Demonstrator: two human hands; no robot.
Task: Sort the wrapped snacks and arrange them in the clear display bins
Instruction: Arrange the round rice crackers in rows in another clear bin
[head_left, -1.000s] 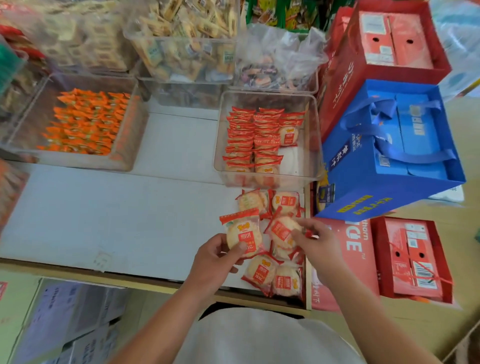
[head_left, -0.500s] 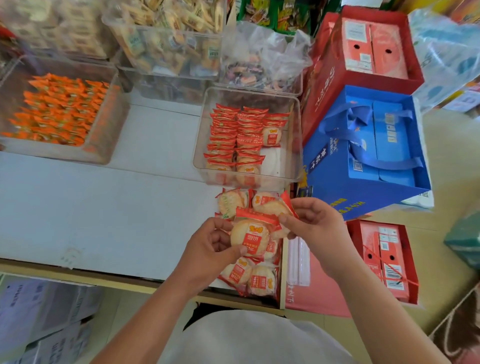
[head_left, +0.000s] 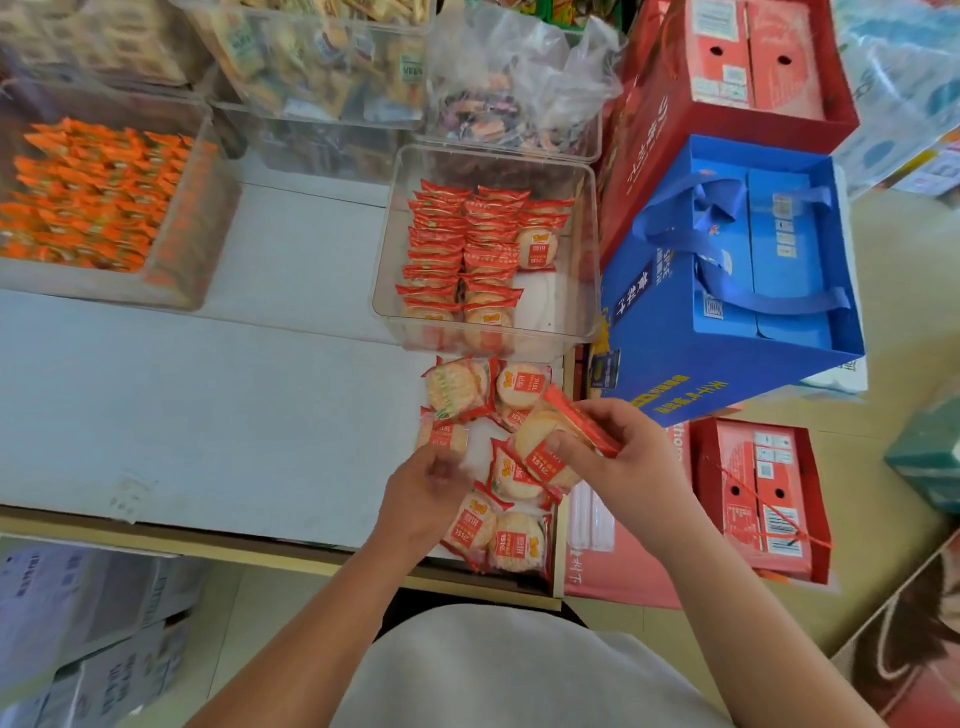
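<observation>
Seven loose packets (head_left: 519, 543) lie before one clear bin (head_left: 385, 249); right fingers (head_left: 613, 418) pinch an eighth packet (head_left: 543, 460), left fingers (head_left: 431, 465) blurred.

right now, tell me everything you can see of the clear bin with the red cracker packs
The clear bin is an open-topped rectangular tub of transparent plastic with rounded corners, upright on the white shelf. Red-wrapped cracker packs fill its left and middle in overlapping rows; its near right corner is bare. The blue gift box stands beside its right wall.
</observation>
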